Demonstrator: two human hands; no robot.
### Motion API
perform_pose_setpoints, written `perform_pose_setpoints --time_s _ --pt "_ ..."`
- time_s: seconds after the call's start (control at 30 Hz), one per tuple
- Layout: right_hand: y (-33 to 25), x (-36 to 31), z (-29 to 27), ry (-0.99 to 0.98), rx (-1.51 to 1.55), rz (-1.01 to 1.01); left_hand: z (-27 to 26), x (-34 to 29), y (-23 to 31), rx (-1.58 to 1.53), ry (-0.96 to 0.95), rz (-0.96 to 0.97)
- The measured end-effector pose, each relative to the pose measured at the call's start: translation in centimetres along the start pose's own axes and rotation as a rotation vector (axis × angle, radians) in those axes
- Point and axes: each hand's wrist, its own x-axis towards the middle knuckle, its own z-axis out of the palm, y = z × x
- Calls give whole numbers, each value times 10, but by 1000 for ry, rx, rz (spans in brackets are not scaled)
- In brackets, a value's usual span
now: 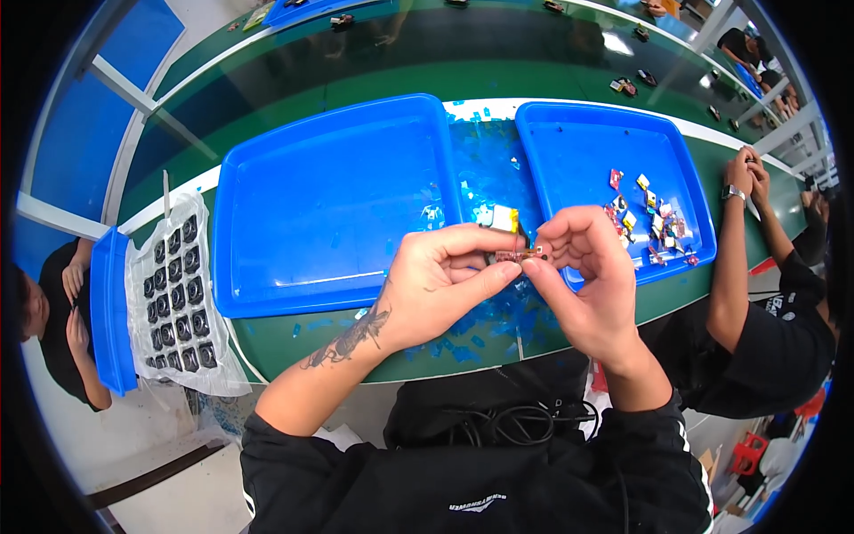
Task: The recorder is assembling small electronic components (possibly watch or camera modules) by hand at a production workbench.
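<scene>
My left hand [436, 280] is closed on a small reddish circuit board [510, 256], pinching it between thumb and fingers. A silver-white battery pack [504, 219] with a yellow edge stands out above the fingers and seems joined to the board. My right hand [592, 280] pinches the board's other end, thumb and index fingertip meeting there; the fingertips cover the exact point of contact. On the right, a blue tray [614, 120] holds several similar boards with batteries [663, 222]. A larger blue tray [329, 205] stands left of my hands, with hardly anything in it.
Blue film scraps [454, 343] litter the green table [294, 347]. A plastic-wrapped tray of black round parts [178, 294] sits at far left. Beyond the trays runs a green conveyor belt [498, 53] carrying small assemblies. One co-worker [765, 329] sits at right, another person [58, 303] at left.
</scene>
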Motion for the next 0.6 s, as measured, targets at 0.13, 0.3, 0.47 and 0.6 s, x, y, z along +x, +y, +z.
perform_pose_setpoints --time_s 0.13,0.3,0.47,0.6 --pt "4 5 -1 38 78 61 0 3 2 27 23 94" --pt "5 10 2 33 -14 20 2 2 8 81 38 128" --pt "9 10 6 94 -113 -83 1 3 7 143 35 109" --pt "7 10 6 111 -109 -73 4 1 6 196 38 138"
